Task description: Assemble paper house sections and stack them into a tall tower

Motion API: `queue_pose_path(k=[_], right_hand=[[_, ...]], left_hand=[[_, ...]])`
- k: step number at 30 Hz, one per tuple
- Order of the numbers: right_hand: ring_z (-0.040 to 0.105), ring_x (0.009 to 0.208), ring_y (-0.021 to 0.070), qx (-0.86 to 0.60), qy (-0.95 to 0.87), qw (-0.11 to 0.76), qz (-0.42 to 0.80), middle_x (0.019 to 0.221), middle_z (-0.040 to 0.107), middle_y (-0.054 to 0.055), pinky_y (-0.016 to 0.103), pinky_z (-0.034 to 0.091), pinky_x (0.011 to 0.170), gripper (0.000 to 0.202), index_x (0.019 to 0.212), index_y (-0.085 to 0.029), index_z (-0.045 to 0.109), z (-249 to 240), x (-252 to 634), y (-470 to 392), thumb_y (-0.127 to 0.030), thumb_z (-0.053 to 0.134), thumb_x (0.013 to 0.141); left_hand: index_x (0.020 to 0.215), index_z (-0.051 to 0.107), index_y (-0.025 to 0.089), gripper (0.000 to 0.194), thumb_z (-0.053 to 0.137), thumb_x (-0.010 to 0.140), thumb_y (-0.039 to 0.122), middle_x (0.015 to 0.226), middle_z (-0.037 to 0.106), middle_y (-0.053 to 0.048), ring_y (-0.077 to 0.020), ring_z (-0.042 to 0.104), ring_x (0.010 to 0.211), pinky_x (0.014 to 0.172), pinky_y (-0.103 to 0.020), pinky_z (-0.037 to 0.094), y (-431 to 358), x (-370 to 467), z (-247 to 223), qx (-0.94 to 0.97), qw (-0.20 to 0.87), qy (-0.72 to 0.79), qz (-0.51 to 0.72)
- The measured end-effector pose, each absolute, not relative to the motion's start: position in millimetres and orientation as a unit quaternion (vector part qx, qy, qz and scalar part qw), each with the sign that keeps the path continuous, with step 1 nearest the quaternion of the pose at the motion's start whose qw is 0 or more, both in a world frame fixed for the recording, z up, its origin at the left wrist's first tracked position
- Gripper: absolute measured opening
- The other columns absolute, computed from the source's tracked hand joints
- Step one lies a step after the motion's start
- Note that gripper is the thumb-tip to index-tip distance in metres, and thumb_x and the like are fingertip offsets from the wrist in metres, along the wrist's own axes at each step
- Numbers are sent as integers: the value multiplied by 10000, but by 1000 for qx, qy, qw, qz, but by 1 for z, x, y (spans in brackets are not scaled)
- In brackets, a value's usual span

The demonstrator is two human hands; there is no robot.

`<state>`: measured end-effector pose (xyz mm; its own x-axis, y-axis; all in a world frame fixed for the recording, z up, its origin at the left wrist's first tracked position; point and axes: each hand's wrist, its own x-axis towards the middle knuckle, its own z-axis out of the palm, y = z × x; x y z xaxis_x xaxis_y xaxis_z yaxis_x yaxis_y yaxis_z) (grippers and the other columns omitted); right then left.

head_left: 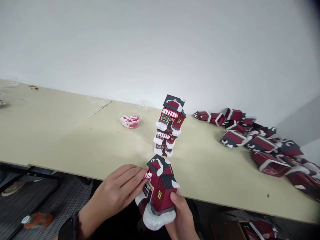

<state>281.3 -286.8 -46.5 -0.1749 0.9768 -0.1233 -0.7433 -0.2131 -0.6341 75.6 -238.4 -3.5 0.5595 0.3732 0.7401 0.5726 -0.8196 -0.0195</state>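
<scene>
A small red house (163,188) with a dark roof, yellow windows and a snowy white base is held over the table's front edge. My right hand (183,213) grips its right side and back, thumb on the wall. At the front wall, the fingers of my left hand (125,186) press on a red-and-white striped awning (148,175), partly hidden by the fingertips. Just beyond stands a stack of similar houses (172,116) with striped awnings. A clear bowl (130,120) of red and white striped pieces sits left of the stack.
Many more red houses (260,143) lie piled on the right of the table (75,143), against the wall. Clear lids lie near the bowl. Below the table are a bottle (37,220) at the left and a box with more houses (262,230) at the right.
</scene>
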Motion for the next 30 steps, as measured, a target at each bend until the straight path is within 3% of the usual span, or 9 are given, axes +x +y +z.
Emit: queue_pose_path(k=[6, 14, 24, 30], right_hand=[[743, 1115, 325, -247, -229, 582, 740, 1250, 790, 128, 515, 546, 1093, 536, 1267, -207, 760, -41, 278, -288, -478, 855, 814], [748, 1101, 299, -267, -200, 585, 739, 1175, 814, 123, 438, 578, 1029, 436, 1148, -195, 794, -24, 274, -292, -464, 853, 810], [669, 1324, 332, -247, -136, 566, 775, 1361, 756, 125, 508, 443, 1222, 516, 1227, -182, 784, -15, 269, -291, -555, 725, 876], [708, 1252, 280, -255, -138, 569, 769, 1324, 780, 96, 429, 457, 1203, 490, 1201, -184, 799, -8, 270, -283, -537, 760, 863]], left_hand=[[1248, 685, 71, 278, 657, 972, 62, 1046, 797, -87, -199, 752, 922, 898, -356, 662, -236, 76, 9, -868, 188, -259, -380], [1315, 673, 136, 321, 623, 999, 108, 1047, 772, -77, -177, 749, 937, 896, -311, 672, -243, 74, 27, -887, 79, -258, -375], [1340, 664, 137, 315, 558, 1043, 123, 1128, 793, -70, -176, 767, 1038, 974, -291, 665, -246, 72, 43, -904, 149, -230, -329], [1234, 700, 153, 250, 522, 1061, 121, 1097, 792, -48, -161, 770, 985, 944, -300, 678, -239, 74, 49, -900, 153, -233, -335]])
